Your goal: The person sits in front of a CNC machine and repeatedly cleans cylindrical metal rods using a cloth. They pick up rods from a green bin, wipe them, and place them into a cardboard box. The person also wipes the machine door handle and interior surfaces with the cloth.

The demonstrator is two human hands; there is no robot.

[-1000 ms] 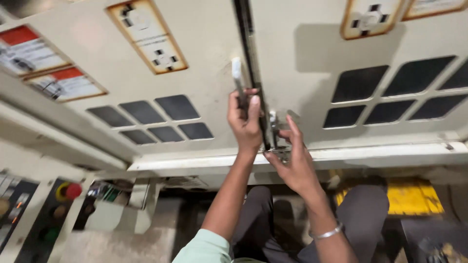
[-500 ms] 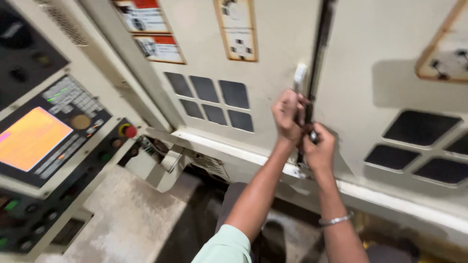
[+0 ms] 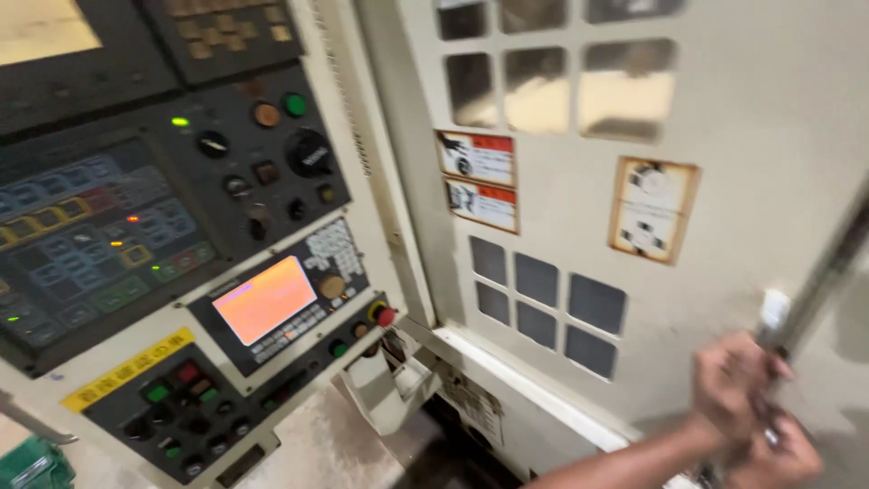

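Two hands meet low on the machine door [image 3: 724, 181], both at the dark vertical handle bar [image 3: 815, 281] that runs along the door's right edge. My left hand [image 3: 738, 385] is wrapped shut around the bar just under its pale end cap [image 3: 775, 310]; my right hand [image 3: 774, 457] sits directly below it, touching it, fingers curled at the bar's foot, though blur keeps me from telling whether they truly close on the bar. I judge the bar to be stiff metal, fixed to the door, smooth enough to slip in a loose fist, and the door behind it heavy sheet steel that will move slowly and as one piece; the best hold is a full wrap on the straight run below the cap, where my left hand already is. On the door, up and to the left of the handle, are a framed yellowed label [image 3: 654, 210], two red-and-white warning stickers [image 3: 478, 179] and a block of dark square panes [image 3: 548, 299]. Well left of the door stands the control console [image 3: 181, 272] with an orange lit screen [image 3: 264, 299] and a red button [image 3: 386, 316].
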